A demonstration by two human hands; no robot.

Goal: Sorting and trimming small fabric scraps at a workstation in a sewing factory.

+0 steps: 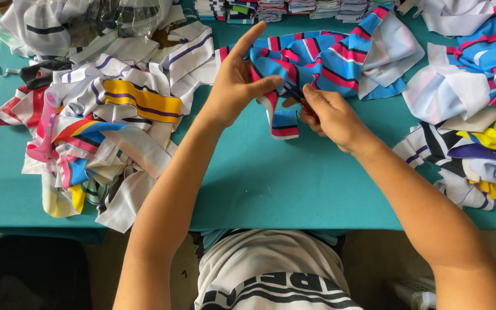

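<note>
Nearest the person, the teal table [271,189] lies bare. Above that bare patch, the right hand [331,117] is closed on small dark snips [295,95], blades mostly hidden. Just left, the left hand [237,80] pinches the blue, pink and black striped cloth [322,60], forefinger raised. Scrap heaps [99,126] flank it; folded stacks [294,8] beyond are cut off.

Two hands [236,86], one snips [297,96], one table [271,183]
</note>
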